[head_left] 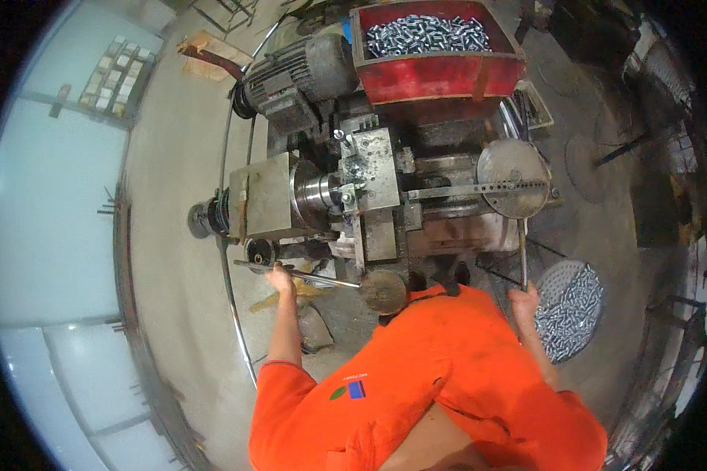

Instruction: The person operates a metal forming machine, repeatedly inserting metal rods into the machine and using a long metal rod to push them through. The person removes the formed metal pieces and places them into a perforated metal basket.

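Note:
My left hand is closed around a long metal lever in front of the lathe-like machine. The lever's right end reaches a round dark disc near my waist. On the other side, my right hand grips an upright metal handle. That handle runs up to a large round plate, crossed by a flat bar with a row of holes. Between the hands and beyond them sit the machine's chuck and tool block. Whether a workpiece is in the chuck is too small to tell.
A red bin full of small shiny metal cylinders stands behind the machine. More such pieces fill a round basket at my right. An electric motor is at the back left. A long bar slants at the left.

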A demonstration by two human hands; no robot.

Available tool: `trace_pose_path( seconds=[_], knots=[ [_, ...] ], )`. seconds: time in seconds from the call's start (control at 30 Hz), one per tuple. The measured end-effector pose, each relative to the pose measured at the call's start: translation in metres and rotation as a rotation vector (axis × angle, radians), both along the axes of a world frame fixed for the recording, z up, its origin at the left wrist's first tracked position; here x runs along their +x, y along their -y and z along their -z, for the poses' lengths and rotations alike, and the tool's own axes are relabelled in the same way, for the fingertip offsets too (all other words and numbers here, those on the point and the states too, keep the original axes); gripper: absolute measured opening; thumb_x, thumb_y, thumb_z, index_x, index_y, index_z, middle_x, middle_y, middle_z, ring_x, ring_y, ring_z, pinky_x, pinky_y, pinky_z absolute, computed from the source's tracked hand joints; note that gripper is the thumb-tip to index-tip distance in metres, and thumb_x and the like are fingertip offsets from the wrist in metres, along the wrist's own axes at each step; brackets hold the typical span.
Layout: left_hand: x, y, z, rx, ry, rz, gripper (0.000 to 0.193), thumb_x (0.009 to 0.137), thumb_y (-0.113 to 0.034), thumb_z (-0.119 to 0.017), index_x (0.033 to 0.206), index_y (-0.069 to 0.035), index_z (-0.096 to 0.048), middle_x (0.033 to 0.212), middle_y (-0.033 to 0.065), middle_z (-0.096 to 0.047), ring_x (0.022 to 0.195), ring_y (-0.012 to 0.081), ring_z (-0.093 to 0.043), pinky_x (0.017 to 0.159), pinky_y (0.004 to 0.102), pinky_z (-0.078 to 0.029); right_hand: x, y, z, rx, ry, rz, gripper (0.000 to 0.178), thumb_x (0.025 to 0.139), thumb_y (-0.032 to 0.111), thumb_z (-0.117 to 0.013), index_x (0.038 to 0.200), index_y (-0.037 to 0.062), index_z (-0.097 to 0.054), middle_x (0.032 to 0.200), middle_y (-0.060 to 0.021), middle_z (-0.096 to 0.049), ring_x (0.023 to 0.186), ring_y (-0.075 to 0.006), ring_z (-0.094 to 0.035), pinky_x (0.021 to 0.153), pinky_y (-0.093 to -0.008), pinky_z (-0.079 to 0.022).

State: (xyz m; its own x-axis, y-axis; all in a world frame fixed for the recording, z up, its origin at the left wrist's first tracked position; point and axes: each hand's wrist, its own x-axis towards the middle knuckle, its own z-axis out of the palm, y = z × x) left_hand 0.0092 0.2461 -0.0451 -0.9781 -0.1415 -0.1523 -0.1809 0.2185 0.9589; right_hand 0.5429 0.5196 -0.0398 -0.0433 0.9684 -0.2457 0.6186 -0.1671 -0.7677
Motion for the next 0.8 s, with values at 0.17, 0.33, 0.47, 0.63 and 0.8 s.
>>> trace_pose_path(
  seconds=[0.17,0.33,0.47,0.63,0.8],
  knots=[
    [-0.022,0.033,0.02,-0.153,0.125,0.044,0.024,0.074,-0.012,-0.055,0.086,0.005,-0.046,0.058,0.0096,-0.048,0.047,0.0205,-0.049,0.04,0.0365,-0.04,0.021,-0.022,0.008,0.059,-0.001,-0.147,0.029,0.062,0.018,-0.051,0.082,-0.003,-0.056,0.058,-0.022,-0.05,0.056,-0.0352,-0.051,0.055,-0.041,-0.041],
    [-0.006,0.006,-0.005,-0.227,0.205,0.118,0.029,0.076,-0.022,-0.058,0.069,0.004,-0.046,0.053,0.0109,-0.047,0.043,0.0228,-0.053,0.037,0.0363,-0.046,0.081,-0.113,-0.007,0.147,0.696,-0.357,0.038,0.065,0.025,-0.06,0.095,0.0014,-0.058,0.077,-0.0226,-0.06,0.07,-0.0393,-0.058,0.065,-0.0473,-0.046],
    [-0.012,0.032,0.008,-0.258,0.212,0.195,0.034,0.082,-0.03,-0.056,0.082,0.003,-0.047,0.062,0.0135,-0.054,0.048,0.026,-0.058,0.038,0.035,-0.049,0.076,-0.228,-0.02,0.184,1.053,-0.437,0.037,0.066,0.031,-0.064,0.092,0.0053,-0.059,0.086,-0.0144,-0.061,0.082,-0.0322,-0.06,0.071,-0.0429,-0.048],
    [-0.015,0.035,-0.02,-0.09,0.406,0.382,0.044,0.085,-0.04,-0.053,0.096,0.002,-0.049,0.072,0.0144,-0.059,0.06,0.0251,-0.062,0.049,0.0329,-0.052,0.02,-0.244,-0.025,0.442,1.036,-0.248,0.067,0.065,0.02,-0.063,0.127,0.0078,-0.041,0.113,-0.0138,-0.054,0.108,-0.0323,-0.049,0.093,-0.0411,-0.037],
    [-0.019,0.098,0.031,-0.275,0.313,0.392,0.048,0.083,-0.045,-0.053,0.097,0.001,-0.056,0.076,0.0128,-0.062,0.06,0.022,-0.061,0.057,0.0327,-0.049,-0.009,-0.152,-0.03,0.627,0.578,-0.261,0.074,0.057,0.016,-0.064,0.125,0.0017,-0.042,0.125,-0.021,-0.045,0.111,-0.0383,-0.046,0.094,-0.0414,-0.037]
  ],
)
